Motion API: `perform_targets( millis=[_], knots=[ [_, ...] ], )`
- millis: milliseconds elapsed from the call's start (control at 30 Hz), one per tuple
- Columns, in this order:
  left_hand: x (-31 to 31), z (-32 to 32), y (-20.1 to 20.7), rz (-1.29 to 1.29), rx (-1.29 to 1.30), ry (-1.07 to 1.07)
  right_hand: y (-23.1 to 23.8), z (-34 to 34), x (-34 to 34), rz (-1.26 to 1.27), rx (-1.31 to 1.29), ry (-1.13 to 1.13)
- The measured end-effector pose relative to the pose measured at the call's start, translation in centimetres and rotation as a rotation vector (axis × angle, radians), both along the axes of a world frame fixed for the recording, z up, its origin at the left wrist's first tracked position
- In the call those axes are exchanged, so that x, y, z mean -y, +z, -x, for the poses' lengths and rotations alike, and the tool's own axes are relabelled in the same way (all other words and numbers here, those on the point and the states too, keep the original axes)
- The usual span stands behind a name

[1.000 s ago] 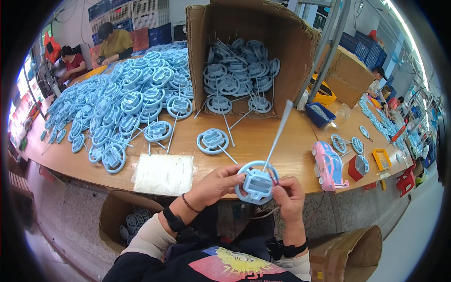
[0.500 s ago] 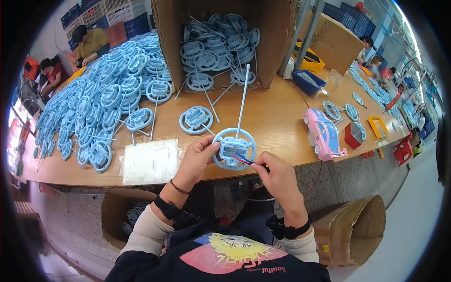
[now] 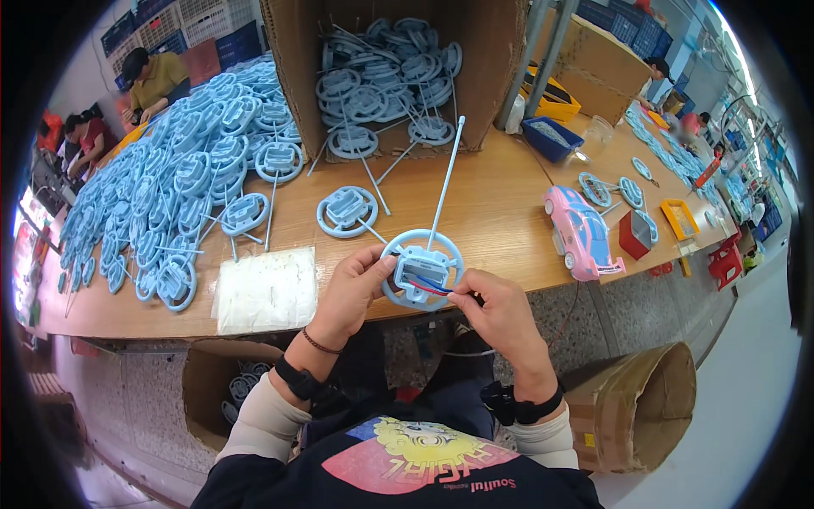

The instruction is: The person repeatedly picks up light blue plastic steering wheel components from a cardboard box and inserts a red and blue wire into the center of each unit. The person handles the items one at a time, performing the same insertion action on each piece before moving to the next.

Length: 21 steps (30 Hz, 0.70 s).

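Observation:
A light-blue steering-wheel-shaped toy controller (image 3: 420, 254) with a long rod rising from its top is held just over the table's front edge. My left hand (image 3: 354, 287) grips its left rim, thumb on the front. Thin red and blue wires (image 3: 430, 286) cross the recessed middle of the controller. At the lower right rim, my right hand (image 3: 498, 307) pinches their ends between thumb and forefinger; the tips are hidden by the fingers. Just beyond lies another blue wheel controller (image 3: 348, 211) on the table.
Many wheel controllers (image 3: 191, 174) are heaped at the left, others inside a cardboard box (image 3: 292, 85). A whitish flat sheet (image 3: 265, 290) lies left of my hands. Rightward are a pink toy car (image 3: 580, 233), red bin (image 3: 634, 235) and blue tray (image 3: 551, 140). Cardboard boxes (image 3: 623, 416) stand below; people work farther off.
My right hand has shifted slightly left, and the wires now lie further across the controller's middle. The rod leans a little more to the right. My left hand keeps its grip.

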<state>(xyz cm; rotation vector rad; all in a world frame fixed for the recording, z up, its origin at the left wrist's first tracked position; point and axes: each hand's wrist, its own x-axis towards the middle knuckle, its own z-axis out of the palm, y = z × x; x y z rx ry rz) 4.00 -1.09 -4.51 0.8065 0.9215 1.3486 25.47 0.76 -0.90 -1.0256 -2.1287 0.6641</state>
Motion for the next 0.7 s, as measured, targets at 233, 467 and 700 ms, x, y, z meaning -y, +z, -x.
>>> perform_targets(
  millis=[233, 467, 700],
  knots=[
    [1.2, 0.9, 0.0, -0.006, 0.051, -0.083, 0.1, -0.2, 0.4, 0.114, -0.099, 0.09],
    [1.8, 0.3, -0.3, 0.067, 0.263, -0.249, -1.1, 0.2, 0.5, 0.148, -0.164, 0.162],
    [2.0, 0.0, -1.2, 0.031, 0.361, -0.186, -0.9, 0.7, 0.8, 0.093, -0.14, 0.134]
  ],
)
